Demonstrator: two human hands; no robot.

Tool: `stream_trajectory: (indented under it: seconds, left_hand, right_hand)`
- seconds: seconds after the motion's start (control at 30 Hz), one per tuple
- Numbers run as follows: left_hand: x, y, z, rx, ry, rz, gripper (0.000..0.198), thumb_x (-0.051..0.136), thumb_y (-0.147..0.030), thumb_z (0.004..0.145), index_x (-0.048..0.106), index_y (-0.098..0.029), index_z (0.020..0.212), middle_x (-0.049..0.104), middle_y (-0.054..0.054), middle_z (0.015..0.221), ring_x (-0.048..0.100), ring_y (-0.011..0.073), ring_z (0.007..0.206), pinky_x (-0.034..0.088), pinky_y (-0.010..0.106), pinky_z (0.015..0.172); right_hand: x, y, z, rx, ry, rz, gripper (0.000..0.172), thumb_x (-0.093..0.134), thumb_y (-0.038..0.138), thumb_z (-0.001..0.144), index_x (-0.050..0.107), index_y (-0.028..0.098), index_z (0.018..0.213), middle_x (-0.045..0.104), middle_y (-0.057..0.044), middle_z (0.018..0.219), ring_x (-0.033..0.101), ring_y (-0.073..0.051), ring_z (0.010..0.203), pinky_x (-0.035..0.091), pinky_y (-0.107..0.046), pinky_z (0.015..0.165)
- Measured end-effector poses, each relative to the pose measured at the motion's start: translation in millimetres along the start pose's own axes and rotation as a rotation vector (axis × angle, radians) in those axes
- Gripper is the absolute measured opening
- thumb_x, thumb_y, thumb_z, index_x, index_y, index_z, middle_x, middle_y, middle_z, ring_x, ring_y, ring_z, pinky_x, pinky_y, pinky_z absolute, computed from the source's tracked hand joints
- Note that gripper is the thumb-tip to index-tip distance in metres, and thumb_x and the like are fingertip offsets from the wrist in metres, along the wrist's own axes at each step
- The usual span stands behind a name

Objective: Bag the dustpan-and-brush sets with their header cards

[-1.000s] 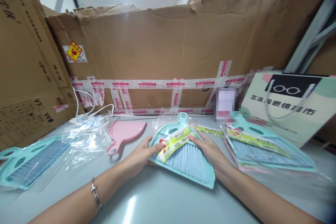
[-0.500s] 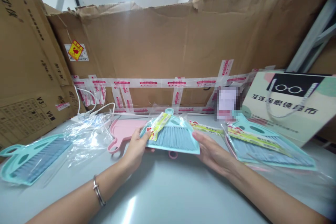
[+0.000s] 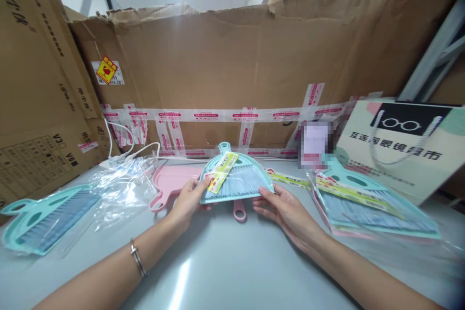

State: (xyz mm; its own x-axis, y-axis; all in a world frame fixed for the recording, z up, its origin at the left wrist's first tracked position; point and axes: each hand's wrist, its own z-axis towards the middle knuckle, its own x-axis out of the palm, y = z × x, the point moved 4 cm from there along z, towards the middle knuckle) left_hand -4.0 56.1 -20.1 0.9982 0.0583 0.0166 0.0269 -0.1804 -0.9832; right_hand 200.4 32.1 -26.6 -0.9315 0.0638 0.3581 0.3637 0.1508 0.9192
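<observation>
- Standing along the far edge of the worktop (image 3: 225,261), a large cardboard box (image 3: 203,63) is banded with pink-printed tape.
- A brown carton (image 3: 39,77) is placed at the far left corner.
- A pale paper bag (image 3: 395,145), printed with a pair of glasses, is stood at the far right corner.
- Toward the right edge, a wrapped turquoise pack (image 3: 378,198) is laid with pink showing beneath it.
- By the left edge, another turquoise pack (image 3: 51,223) is laid with its grey-blue bristles exposed to view.
- Between the left and right hands, a turquoise dustpan-and-brush set (image 3: 245,184) is held nearer the far edge than the near one, about midway across, handle pointing away.
- Crumpled clear plastic (image 3: 123,193) is left beside the left pack.
- A pink dustpan (image 3: 170,179) is partly hidden by the left hand (image 3: 187,203).
- The set's left corner is pinched by the left fingers, thumb on top; its right corner is pinched by the right hand (image 3: 286,208), whose lower fingers are spread below the rim.
- A yellow-green label (image 3: 223,173) is carried on the set.
- A pink handle end (image 3: 239,210) is seen below its near rim.
- A silver bracelet (image 3: 138,259) is worn on the left wrist.
</observation>
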Motion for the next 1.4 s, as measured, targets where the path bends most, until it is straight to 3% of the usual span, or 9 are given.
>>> stream_trajectory:
  seconds: [0.2, 0.47, 0.63, 0.93, 1.0, 1.1, 1.2, 1.3, 1.4]
  left_hand:
    - [8.2, -4.9, -5.2, 0.047, 0.159, -0.147, 0.041, 0.073, -0.023, 0.063, 0.053, -0.018, 0.098, 0.059, 0.010, 0.110, 0.060, 0.0189, 0.090, 0.054, 0.028, 0.065]
    - [-5.3, -4.8, 6.5, 0.068, 0.042, -0.163, 0.025, 0.075, -0.022, 0.055, 0.058, -0.012, 0.071, 0.058, -0.001, 0.063, 0.054, 0.0072, 0.057, 0.046, 0.018, 0.053]
    - [-8.7, -4.5, 6.6, 0.091, -0.043, -0.061, 0.028, 0.071, -0.034, 0.059, 0.054, -0.012, 0.063, 0.058, -0.001, 0.052, 0.046, 0.0048, 0.041, 0.039, 0.019, 0.045]
    - [-0.3, -0.3, 2.2, -0.016, 0.178, 0.194, 0.038, 0.064, -0.051, 0.064, 0.051, -0.015, 0.062, 0.059, -0.001, 0.048, 0.048, 0.0059, 0.040, 0.032, 0.018, 0.043]
    - [1.4, -0.1, 0.6, -0.060, 0.248, 0.215, 0.035, 0.066, -0.047, 0.064, 0.053, -0.014, 0.061, 0.061, 0.000, 0.051, 0.050, 0.0059, 0.042, 0.032, 0.018, 0.044]
    - [3.4, -0.8, -3.0, -0.097, 0.317, 0.242, 0.031, 0.066, -0.043, 0.066, 0.055, -0.015, 0.060, 0.062, 0.000, 0.053, 0.051, 0.0061, 0.044, 0.031, 0.019, 0.045]
    - [7.5, -1.7, -7.8, -0.095, 0.385, 0.263, 0.032, 0.064, -0.044, 0.067, 0.054, -0.015, 0.058, 0.063, 0.001, 0.053, 0.051, 0.0064, 0.044, 0.029, 0.019, 0.045]
    - [12.6, -2.0, -11.9, -0.081, 0.465, 0.288, 0.032, 0.063, -0.045, 0.068, 0.056, -0.015, 0.060, 0.062, 0.000, 0.051, 0.050, 0.0064, 0.042, 0.030, 0.020, 0.045]
    - [11.4, -2.4, -10.5, -0.085, 0.447, 0.326, 0.031, 0.062, -0.043, 0.067, 0.056, -0.014, 0.059, 0.060, 0.000, 0.046, 0.049, 0.0066, 0.039, 0.029, 0.020, 0.044]
  right_hand:
    - [-0.5, -3.6, 0.6, 0.037, 0.005, -0.022, 0.027, 0.073, 0.036, 0.062, 0.056, 0.016, 0.067, 0.061, 0.001, 0.058, 0.058, -0.010, 0.054, 0.050, -0.022, 0.057]
    - [-0.7, -8.0, 2.4, 0.090, 0.046, -0.079, 0.029, 0.070, 0.039, 0.066, 0.052, 0.016, 0.069, 0.058, 0.003, 0.059, 0.053, -0.007, 0.051, 0.048, -0.020, 0.053]
    - [2.6, -8.8, 2.9, 0.059, 0.089, -0.005, 0.047, 0.079, 0.025, 0.056, 0.052, 0.019, 0.094, 0.064, 0.000, 0.090, 0.061, -0.012, 0.081, 0.051, -0.023, 0.075]
    - [-20.9, 0.2, 19.1, -0.016, -0.124, -0.253, 0.043, 0.070, 0.035, 0.063, 0.042, 0.018, 0.090, 0.063, -0.003, 0.065, 0.058, -0.014, 0.058, 0.049, -0.028, 0.059]
    - [-29.3, 8.4, 22.8, -0.140, -0.200, -0.502, 0.045, 0.067, 0.039, 0.065, 0.040, 0.018, 0.093, 0.061, -0.003, 0.069, 0.056, -0.017, 0.057, 0.047, -0.033, 0.057]
    - [-23.3, 27.5, 10.2, -0.651, -0.320, -0.948, 0.050, 0.069, 0.039, 0.062, 0.045, 0.016, 0.100, 0.055, -0.009, 0.088, 0.054, -0.024, 0.081, 0.045, -0.041, 0.073]
    - [10.8, 22.2, -15.8, -1.120, -0.070, -1.304, 0.034, 0.061, 0.035, 0.073, 0.053, 0.022, 0.104, 0.050, -0.010, 0.100, 0.049, -0.025, 0.096, 0.040, -0.041, 0.082]
    - [36.2, 3.8, -27.1, -1.167, 0.222, -1.554, 0.024, 0.059, 0.034, 0.076, 0.058, 0.026, 0.098, 0.052, -0.008, 0.099, 0.049, -0.023, 0.091, 0.039, -0.036, 0.075]
    - [35.8, 2.6, -21.8, -1.090, 0.246, -1.718, 0.015, 0.060, 0.034, 0.075, 0.060, 0.023, 0.085, 0.055, -0.006, 0.090, 0.049, -0.021, 0.082, 0.038, -0.033, 0.068]
